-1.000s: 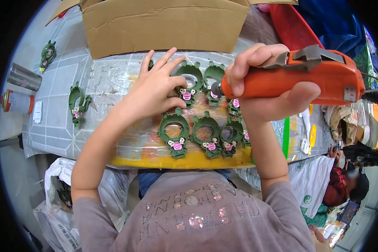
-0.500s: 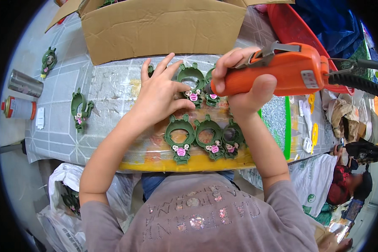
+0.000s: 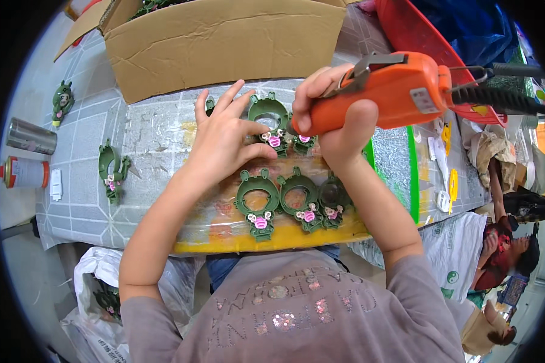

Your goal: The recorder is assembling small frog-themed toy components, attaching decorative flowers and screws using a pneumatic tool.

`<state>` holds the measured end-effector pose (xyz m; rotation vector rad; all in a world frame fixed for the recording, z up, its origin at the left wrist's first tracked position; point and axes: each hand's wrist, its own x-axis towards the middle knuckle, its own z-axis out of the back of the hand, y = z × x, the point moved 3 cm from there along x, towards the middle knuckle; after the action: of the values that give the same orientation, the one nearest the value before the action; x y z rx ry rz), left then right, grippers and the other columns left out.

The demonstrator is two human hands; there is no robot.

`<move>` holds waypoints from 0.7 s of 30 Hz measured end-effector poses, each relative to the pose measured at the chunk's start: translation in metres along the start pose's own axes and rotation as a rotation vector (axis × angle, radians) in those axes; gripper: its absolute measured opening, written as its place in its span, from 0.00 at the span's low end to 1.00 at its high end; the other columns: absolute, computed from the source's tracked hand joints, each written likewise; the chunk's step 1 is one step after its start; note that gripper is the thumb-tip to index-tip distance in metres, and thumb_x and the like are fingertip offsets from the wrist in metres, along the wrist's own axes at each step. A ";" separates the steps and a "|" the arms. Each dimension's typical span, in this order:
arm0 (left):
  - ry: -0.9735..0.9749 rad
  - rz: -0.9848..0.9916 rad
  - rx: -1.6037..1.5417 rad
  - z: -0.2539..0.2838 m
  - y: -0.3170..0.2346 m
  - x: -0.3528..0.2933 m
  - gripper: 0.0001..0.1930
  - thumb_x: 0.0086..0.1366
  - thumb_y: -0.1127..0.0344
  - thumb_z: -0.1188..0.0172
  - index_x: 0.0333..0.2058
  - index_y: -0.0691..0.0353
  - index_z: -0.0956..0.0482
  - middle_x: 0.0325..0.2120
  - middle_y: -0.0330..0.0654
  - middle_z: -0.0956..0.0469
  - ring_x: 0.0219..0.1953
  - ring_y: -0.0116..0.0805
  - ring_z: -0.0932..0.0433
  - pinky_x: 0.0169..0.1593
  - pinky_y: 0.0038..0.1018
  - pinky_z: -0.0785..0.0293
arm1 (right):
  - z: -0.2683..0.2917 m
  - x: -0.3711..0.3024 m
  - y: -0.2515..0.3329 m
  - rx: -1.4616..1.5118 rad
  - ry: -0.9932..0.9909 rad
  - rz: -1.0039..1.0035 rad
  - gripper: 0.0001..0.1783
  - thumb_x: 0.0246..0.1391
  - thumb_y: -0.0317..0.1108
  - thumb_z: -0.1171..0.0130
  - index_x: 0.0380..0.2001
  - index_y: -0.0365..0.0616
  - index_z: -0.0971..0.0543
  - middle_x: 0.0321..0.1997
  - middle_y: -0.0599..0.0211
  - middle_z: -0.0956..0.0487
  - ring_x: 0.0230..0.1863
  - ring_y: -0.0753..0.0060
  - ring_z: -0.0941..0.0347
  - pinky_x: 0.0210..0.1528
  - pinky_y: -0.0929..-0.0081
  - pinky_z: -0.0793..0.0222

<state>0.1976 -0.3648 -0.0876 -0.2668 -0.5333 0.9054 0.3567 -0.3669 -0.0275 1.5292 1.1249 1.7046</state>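
Note:
My right hand [image 3: 343, 140] grips an orange electric screwdriver [image 3: 390, 94], lying nearly level with its dark tip toward the left. The tip is over a green plastic figure shell [image 3: 303, 144], partly hidden behind my hand. My left hand [image 3: 221, 134] has its thumb and forefinger against the neighbouring green figure shell [image 3: 268, 112], around its pink-striped body, while the other fingers spread upward. Nearer to me sits a row of similar green figure shells [image 3: 257, 202] with round openings, eared tops and pink-striped bodies. Another piece of green shows behind my left fingers.
A cardboard box [image 3: 224, 51] stands at the back, a red basket [image 3: 418, 36] at back right. On the left are a green shell [image 3: 110, 172], a finished-looking figure [image 3: 62, 103], a metal can [image 3: 31, 136] and a red-capped can [image 3: 24, 172]. Other people are at right.
The view has shifted slightly. Both hands keep nearly the same places over the shells, and the screwdriver remains in my right hand. A person at the far right has moved.

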 end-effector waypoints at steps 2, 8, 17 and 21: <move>0.007 -0.006 -0.007 -0.001 0.000 0.000 0.20 0.40 0.46 0.30 0.31 0.49 0.14 0.55 0.49 0.30 0.66 0.45 0.45 0.64 0.58 0.63 | 0.005 -0.001 0.009 -0.029 -0.077 0.029 0.40 0.51 0.74 0.56 0.32 0.40 0.31 0.22 0.59 0.29 0.15 0.76 0.36 0.18 0.79 0.36; 0.024 -0.064 -0.006 0.001 0.000 0.001 0.21 0.41 0.49 0.29 0.32 0.53 0.14 0.54 0.52 0.29 0.64 0.46 0.41 0.64 0.51 0.56 | 0.075 -0.011 0.066 0.118 -0.187 0.242 0.50 0.40 0.84 0.60 0.33 0.40 0.27 0.25 0.59 0.27 0.14 0.73 0.37 0.21 0.72 0.39; 0.112 -0.063 -0.035 -0.006 -0.011 0.003 0.22 0.41 0.50 0.28 0.34 0.55 0.14 0.58 0.53 0.33 0.66 0.49 0.45 0.65 0.47 0.55 | 0.133 -0.094 0.056 -0.253 -0.567 -0.001 0.39 0.49 0.73 0.52 0.30 0.41 0.30 0.23 0.59 0.29 0.16 0.72 0.35 0.23 0.74 0.36; 0.138 -0.043 -0.011 -0.004 -0.017 0.005 0.22 0.41 0.50 0.28 0.35 0.54 0.14 0.63 0.51 0.39 0.69 0.50 0.52 0.66 0.48 0.59 | 0.137 -0.105 0.053 -0.228 -0.581 0.003 0.40 0.46 0.74 0.49 0.30 0.40 0.30 0.23 0.59 0.29 0.16 0.72 0.35 0.24 0.75 0.36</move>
<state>0.2140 -0.3713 -0.0823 -0.3248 -0.4146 0.8362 0.5148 -0.4534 -0.0341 1.7134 0.6056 1.2113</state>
